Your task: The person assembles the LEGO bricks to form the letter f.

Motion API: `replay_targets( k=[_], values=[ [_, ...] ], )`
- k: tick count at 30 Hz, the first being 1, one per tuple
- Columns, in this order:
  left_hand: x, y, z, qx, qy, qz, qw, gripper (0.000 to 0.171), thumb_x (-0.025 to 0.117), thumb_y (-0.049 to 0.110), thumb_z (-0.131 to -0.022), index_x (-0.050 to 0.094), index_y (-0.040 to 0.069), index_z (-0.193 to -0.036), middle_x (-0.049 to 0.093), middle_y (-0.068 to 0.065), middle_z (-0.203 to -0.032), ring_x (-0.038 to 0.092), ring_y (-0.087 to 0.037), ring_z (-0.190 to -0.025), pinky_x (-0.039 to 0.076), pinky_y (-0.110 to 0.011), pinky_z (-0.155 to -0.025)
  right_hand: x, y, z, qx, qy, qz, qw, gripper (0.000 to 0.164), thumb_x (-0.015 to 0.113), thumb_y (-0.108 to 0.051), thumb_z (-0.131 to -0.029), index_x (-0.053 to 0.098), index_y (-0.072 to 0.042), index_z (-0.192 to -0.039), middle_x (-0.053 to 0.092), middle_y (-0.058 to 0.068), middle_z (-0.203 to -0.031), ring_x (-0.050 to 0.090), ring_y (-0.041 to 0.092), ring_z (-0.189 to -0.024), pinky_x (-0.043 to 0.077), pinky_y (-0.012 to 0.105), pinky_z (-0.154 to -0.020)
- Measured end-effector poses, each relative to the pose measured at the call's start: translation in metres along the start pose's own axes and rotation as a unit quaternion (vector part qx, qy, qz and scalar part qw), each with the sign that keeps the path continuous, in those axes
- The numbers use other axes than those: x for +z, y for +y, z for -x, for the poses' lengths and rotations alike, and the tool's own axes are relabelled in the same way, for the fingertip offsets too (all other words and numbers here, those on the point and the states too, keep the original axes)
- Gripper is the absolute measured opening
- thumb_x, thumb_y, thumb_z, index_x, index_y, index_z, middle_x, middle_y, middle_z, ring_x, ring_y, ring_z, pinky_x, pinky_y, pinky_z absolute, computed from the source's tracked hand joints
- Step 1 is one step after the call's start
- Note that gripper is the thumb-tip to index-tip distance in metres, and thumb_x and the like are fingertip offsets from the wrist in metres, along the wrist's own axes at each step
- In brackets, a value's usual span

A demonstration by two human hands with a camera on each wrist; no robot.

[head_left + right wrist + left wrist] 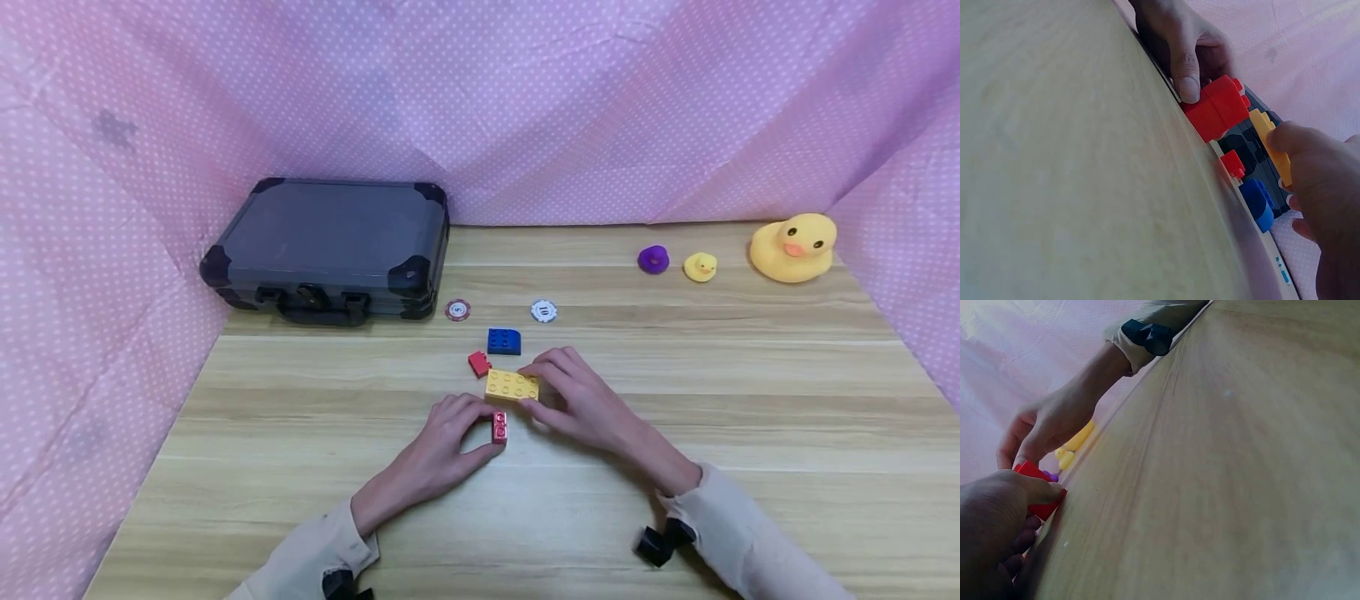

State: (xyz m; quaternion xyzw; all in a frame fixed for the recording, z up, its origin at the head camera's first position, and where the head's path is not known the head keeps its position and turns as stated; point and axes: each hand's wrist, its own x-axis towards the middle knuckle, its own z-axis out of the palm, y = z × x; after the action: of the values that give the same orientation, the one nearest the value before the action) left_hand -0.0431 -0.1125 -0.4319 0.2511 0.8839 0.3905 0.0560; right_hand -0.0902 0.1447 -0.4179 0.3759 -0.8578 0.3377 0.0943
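Between its thumb and fingers my left hand (442,442) pinches a red toy brick piece (499,428); from the right wrist the red piece (1216,109) looks like two bricks stacked, studs up. My right hand (588,404) pinches the right end of a yellow eight-stud brick (512,385), which appears raised off the table in the right wrist view. The yellow brick is just beyond the red piece, and I cannot tell whether they touch. Behind them lie a small red brick (479,364), tipped on its side, and a blue brick (504,342) with one rounded end.
A dark grey case (330,242) with black corners stands at the back left. Near it lie a red-rimmed chip (458,310) and a white chip (543,311). At the back right are a purple duck (653,259), a small yellow duck (701,267) and a large yellow duck (793,248).
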Motion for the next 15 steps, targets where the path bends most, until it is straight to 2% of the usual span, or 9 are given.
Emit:
replay_targets(
  k=[8, 15],
  values=[
    [-0.0012, 0.0016, -0.0006, -0.003, -0.004, -0.001, 1.0000, 0.037, 0.081, 0.024, -0.093, 0.068, 0.013, -0.126, 0.063, 0.002, -0.125, 0.050, -0.019, -0.120, 0.042, -0.048, -0.105, -0.0027, -0.0048, 0.0024, -0.011, -0.001, -0.001, 1.000, 0.038, 0.079, -0.027, -0.092, 0.069, -0.010, -0.124, 0.062, 0.000, -0.122, 0.052, 0.017, -0.113, 0.050, 0.035, -0.090],
    [-0.0018, 0.0020, 0.0000, -0.010, -0.007, -0.011, 0.9999, 0.047, 0.081, 0.025, -0.093, 0.065, 0.009, -0.134, 0.063, -0.001, -0.127, 0.050, -0.021, -0.120, 0.044, -0.047, -0.103, -0.0035, -0.0100, 0.0062, -0.027, -0.007, -0.007, 1.000, 0.043, 0.084, -0.022, -0.087, 0.069, -0.010, -0.125, 0.063, 0.000, -0.122, 0.053, 0.017, -0.113, 0.051, 0.034, -0.091]
  ],
)
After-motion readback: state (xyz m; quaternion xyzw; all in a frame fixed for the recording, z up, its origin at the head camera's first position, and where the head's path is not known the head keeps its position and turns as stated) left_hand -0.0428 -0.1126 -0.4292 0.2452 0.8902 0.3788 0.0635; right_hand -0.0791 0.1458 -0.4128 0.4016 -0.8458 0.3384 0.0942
